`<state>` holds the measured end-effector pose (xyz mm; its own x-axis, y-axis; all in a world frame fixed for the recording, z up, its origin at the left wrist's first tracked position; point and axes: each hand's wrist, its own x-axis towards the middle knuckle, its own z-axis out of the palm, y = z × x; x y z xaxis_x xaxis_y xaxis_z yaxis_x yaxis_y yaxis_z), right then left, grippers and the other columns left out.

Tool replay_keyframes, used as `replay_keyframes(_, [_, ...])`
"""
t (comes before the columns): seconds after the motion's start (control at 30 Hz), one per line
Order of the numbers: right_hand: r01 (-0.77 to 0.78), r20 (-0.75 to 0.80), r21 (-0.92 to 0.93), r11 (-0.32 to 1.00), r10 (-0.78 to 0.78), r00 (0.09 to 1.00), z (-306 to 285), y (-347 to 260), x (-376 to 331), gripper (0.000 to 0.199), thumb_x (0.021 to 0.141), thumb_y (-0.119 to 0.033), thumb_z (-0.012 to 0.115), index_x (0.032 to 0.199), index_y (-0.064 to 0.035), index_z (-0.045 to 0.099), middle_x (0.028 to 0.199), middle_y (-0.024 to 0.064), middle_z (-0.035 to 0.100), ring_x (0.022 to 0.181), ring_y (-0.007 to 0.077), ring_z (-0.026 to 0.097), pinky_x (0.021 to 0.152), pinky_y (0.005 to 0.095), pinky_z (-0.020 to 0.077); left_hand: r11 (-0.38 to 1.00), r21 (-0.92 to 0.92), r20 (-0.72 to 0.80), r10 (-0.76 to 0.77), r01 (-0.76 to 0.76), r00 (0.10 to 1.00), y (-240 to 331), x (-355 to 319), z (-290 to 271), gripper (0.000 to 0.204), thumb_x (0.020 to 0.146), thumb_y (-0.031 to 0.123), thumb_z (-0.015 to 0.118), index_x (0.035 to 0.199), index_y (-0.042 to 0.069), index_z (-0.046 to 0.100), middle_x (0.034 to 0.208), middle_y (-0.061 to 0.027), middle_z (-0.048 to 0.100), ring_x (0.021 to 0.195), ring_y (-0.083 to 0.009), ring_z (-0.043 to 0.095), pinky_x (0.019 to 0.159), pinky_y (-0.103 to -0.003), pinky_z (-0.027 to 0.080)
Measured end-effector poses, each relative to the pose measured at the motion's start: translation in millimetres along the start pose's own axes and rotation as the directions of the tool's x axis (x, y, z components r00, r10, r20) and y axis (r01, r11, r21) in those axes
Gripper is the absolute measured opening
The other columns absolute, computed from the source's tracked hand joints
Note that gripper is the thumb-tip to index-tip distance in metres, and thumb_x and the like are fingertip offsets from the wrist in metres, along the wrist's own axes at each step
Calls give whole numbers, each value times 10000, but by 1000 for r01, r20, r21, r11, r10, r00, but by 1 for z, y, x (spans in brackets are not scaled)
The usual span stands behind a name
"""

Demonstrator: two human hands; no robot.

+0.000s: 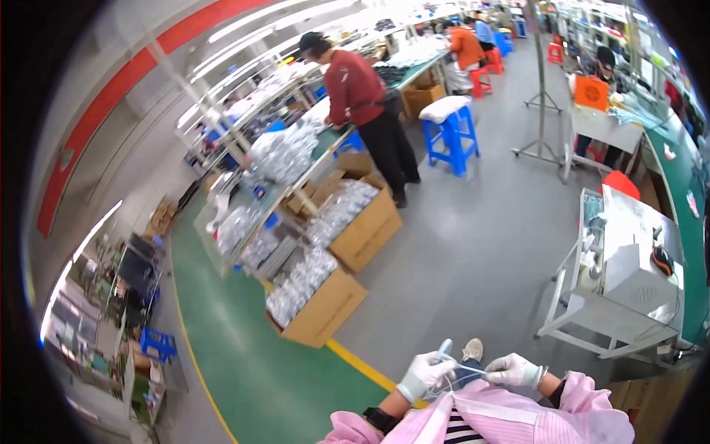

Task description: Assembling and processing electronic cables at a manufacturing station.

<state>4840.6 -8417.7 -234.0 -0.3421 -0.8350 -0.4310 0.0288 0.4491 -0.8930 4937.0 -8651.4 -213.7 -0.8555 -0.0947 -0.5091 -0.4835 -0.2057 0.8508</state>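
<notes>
Both of my hands wear white gloves and meet in front of my pink striped shirt. My left hand (pixel 426 375) is closed round a thin white cord (pixel 471 369), and a pale grey-blue rounded piece (pixel 444 348) sticks up from its fingers; I cannot make out what that piece is. Loops of the cord hang below this hand. With its fingers pinched together, my right hand (pixel 515 371) grips the cord's other side. Between the hands the cord runs nearly straight.
Ahead to the left, cardboard boxes (pixel 325 307) full of clear-bagged items stand beside a long workbench (pixel 318 152). A person in red (pixel 359 85) works there, near a blue stool (pixel 451 137). At the right stand a white machine table (pixel 636 251) and a metal pole stand (pixel 541 137).
</notes>
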Motion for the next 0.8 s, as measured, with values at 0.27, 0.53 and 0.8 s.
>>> replay_keyframes(0.27, [41,-213,-3,999,-40,976,-184,-43,109,266,808,-263,595,941,-38,646,742,58,652,686,121,604,678,256,483,998,-54,-85,30,-35,996,142,186,-25,151,814,134,621,861,-7,592,633,-54,599,402,-60,458,369,-185,332])
replay_keyframes(0.53, [-48,-411,74,996,75,908,-358,-29,203,279,797,-257,605,960,-35,642,796,83,665,718,142,617,705,268,486,992,-102,110,-68,80,992,240,426,-22,134,816,121,616,852,-5,592,628,-65,595,422,-69,479,378,-181,344])
replay_keyframes(0.8, [-135,-661,359,924,353,662,-550,-61,222,281,798,-277,604,955,-50,653,838,110,661,779,159,615,755,263,473,980,163,464,-178,114,867,401,668,73,191,817,149,619,891,-22,576,660,-94,603,449,-100,520,392,-190,380])
